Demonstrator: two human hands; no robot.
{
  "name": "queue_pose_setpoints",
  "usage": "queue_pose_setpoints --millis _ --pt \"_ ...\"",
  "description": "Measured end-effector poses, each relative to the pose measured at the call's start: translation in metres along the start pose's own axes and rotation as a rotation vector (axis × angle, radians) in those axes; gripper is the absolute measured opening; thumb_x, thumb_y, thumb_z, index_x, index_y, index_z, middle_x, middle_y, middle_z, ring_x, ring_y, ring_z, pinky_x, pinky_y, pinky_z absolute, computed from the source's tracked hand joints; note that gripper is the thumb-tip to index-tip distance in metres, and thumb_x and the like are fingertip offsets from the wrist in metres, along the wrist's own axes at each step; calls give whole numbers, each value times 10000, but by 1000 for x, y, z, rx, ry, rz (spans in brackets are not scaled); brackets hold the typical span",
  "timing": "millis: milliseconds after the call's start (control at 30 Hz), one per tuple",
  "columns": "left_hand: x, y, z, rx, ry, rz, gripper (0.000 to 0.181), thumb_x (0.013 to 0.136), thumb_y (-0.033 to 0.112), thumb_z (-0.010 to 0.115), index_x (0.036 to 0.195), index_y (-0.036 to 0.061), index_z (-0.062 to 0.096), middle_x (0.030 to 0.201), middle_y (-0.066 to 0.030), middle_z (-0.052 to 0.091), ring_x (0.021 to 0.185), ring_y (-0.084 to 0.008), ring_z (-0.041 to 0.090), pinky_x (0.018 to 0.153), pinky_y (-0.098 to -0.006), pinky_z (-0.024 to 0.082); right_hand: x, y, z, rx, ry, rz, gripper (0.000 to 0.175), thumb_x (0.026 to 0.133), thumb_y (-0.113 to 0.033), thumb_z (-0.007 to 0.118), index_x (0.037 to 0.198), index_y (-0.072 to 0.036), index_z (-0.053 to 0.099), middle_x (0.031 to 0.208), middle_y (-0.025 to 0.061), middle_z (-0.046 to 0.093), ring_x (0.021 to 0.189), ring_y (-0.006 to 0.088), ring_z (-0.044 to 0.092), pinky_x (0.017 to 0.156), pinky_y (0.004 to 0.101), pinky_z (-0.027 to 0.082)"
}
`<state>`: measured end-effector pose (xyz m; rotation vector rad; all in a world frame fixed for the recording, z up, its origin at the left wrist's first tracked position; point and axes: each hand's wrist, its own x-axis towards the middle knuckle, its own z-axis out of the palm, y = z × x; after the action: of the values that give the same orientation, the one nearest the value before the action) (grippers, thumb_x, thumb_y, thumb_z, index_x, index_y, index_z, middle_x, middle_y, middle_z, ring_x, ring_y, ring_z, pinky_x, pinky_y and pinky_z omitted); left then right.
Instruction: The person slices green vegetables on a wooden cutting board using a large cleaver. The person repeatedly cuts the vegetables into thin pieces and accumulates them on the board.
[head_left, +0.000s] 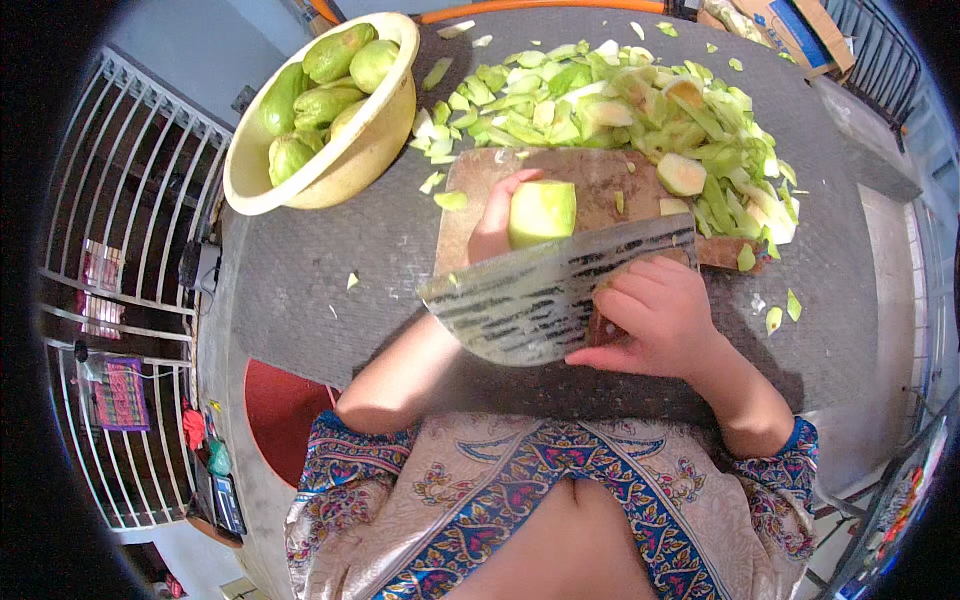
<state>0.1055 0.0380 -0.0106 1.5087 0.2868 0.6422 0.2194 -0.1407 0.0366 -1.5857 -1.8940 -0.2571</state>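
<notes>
My left hand (498, 219) grips a pale green peeled chayote (542, 212) by its left side, over a wooden cutting board (465, 176). A broad cleaver (517, 307) with dark streaks on its blade is in my right hand (652, 315), its wooden handle mostly hidden by my fingers. The blade lies nearer to me than the chayote and overlaps its lower edge in view; whether they touch, I cannot tell. Past the board spreads a large heap of green peelings and slices (600, 105). One thick pale slice (681, 175) rests at the board's upper right.
A yellow plastic basin (360, 157) with several whole green chayotes (326, 103) stands at the table's back left. Loose scraps dot the dark tabletop (300, 300). A red stool (281, 420) shows below the table's left edge. At the far right back is an open cardboard box (795, 34).
</notes>
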Motion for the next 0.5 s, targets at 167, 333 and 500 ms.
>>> queue_pose_setpoints --millis 167,333,500 --pt "3 3 0 233 5 35 632 792 68 706 1330 72 373 1040 -49 561 921 -122 549 808 -266 478 -1 1 8 2 31 9 443 661 -498 745 744 -95 580 667 47 558 613 237 575 565 347 444" --pt "3 -5 -5 203 -54 50 548 860 120 622 1352 115 381 1088 -50 529 944 -127 539 814 -272 473 2 -1 7 31 18 -6 438 652 -499 748 738 -103 582 679 44 574 613 237 580 558 350 443" --pt "3 4 -9 107 -35 35 673 800 72 689 1362 119 323 1081 -63 532 946 -142 543 826 -296 481 3 14 -3 -31 6 81 412 656 -479 754 672 -118 557 646 39 565 610 248 583 553 353 440"
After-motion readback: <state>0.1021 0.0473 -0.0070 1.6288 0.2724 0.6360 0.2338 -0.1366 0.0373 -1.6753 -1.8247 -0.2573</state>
